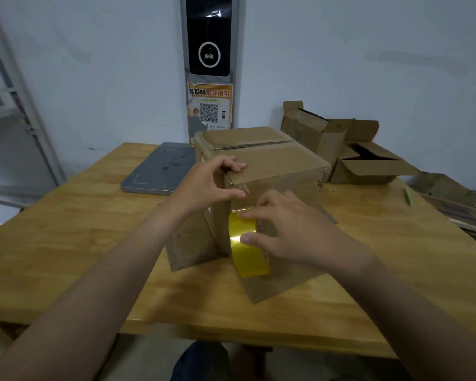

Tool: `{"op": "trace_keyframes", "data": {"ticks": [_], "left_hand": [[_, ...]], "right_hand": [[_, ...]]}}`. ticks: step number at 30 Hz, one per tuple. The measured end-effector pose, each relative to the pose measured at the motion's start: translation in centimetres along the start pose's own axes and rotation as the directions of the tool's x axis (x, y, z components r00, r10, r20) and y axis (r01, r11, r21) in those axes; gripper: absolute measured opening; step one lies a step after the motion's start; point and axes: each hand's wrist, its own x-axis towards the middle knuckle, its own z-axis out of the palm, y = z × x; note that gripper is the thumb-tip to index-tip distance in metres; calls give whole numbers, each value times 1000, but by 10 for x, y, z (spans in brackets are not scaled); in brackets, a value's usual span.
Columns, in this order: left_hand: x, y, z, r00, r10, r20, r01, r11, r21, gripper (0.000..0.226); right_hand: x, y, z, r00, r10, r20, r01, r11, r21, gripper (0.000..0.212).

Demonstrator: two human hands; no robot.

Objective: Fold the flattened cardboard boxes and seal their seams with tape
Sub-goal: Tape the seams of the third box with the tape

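Cardboard box (275,160) stands at the middle of the table (66,243), top flaps closed with a dark seam between them. Its lower near face is partly hidden by both hands, and loose flaps splay out at its base.

The left hand (204,185) grips the top near corner, fingers curled over the edge and thumb on the near face. The right hand (294,229) pinches glossy yellow tape (249,254) between forefinger and thumb against that face. Its palm hides whether a roll sits behind.

The board is dull brown and creased, the tabletop pale jointed wood. A flat grey slab (154,171) lies at 10 o'clock from the box, and open cartons (368,160) at 2 o'clock are cut off by the frame's edge.

At 12 o'clock the white wall (94,64) carries a black panel (208,37) above a torn QR poster (209,105).
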Motion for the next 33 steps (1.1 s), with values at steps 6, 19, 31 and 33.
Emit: {"op": "trace_keyframes", "data": {"ticks": [6, 19, 31, 33], "left_hand": [[-2, 3, 1, 997, -74, 6, 74, 997, -25, 78], [-16, 2, 22, 962, -73, -264, 99, 991, 88, 91], [-66, 65, 61, 643, -763, 75, 673, 515, -531, 44], [-63, 67, 66, 606, -790, 91, 634, 411, -655, 52]], "right_hand": [[48, 20, -20, 962, -80, -259, 122, 981, 151, 32], [117, 46, -11, 967, -248, -61, 251, 966, 59, 58], [121, 51, -8, 938, -346, 2, 346, 937, -43, 60], [121, 54, -6, 936, -352, 11, 352, 934, -55, 64]]}}
